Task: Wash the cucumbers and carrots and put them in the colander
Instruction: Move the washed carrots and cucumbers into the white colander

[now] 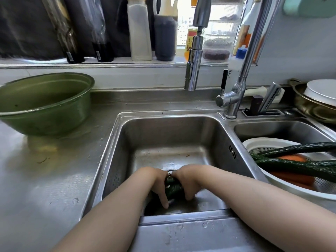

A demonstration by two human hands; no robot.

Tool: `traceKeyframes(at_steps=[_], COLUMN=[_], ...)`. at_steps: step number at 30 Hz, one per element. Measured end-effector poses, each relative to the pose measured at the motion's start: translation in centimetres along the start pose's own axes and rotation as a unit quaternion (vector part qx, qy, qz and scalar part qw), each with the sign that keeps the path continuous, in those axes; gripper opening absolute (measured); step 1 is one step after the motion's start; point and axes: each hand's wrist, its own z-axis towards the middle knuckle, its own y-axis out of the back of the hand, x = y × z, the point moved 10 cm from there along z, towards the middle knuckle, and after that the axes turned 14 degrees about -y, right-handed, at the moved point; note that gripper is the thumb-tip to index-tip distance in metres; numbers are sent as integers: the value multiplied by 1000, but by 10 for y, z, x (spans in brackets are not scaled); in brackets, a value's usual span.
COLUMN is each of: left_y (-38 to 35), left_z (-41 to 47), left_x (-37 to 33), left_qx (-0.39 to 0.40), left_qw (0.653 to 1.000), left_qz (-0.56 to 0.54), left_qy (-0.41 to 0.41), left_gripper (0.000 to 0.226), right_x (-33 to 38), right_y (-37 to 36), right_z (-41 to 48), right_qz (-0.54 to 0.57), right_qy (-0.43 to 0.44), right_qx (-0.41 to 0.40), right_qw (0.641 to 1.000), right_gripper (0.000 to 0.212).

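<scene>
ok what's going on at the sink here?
A person has both hands low in the main sink basin. The left hand and right hand grip one cucumber between them. No stream shows under the faucet. The white colander in the side basin on the right already holds several cucumbers and carrots. A green bowl sits on the counter to the left.

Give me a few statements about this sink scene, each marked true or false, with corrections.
1. The left hand and right hand hold a cucumber in the large sink. True.
2. The white colander holds nothing. False: cucumbers and carrots lie in it.
3. The green basin stands on the counter, left of the large sink. True.
4. The white colander stands on the windowsill. False: it sits in the small sink.
</scene>
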Motion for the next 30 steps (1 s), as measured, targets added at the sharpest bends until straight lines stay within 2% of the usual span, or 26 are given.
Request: traceKeyframes(at_steps=[3,7,10,13,16,21,25,30], left_y=[33,66,88,118,145,191,205,197], left_z=[-6,-16,-30,-48,-52,-41,-5,55], left_x=[1,-20,-28,-43,-74,-158,-230,-308], left_qx=[-120,-253,-329,-388,-398,-413,-389,-329], left_qw=[992,961,940,917,908,892,895,908], left_qz=[48,100,54,-2,-22,-10,14,70], left_qy=[-3,-39,-66,-96,-127,-185,-217,-251], left_gripper=[92,74,65,61,56,61,64,67], right_x=[-19,-44,-68,-89,-121,-204,-281,-351], right_y=[26,53,84,119,139,134,106,53], right_z=[0,-14,-33,-61,-94,-143,-180,-203], right_qz=[36,58,77,54,43,109,161,193], right_qy=[-33,-52,-77,-85,-107,-176,-238,-310], right_qx=[-51,-71,-116,-195,-248,-240,-197,-146], right_qw=[998,994,987,976,962,948,937,919], right_gripper=[55,50,54,59,55,47,58,52])
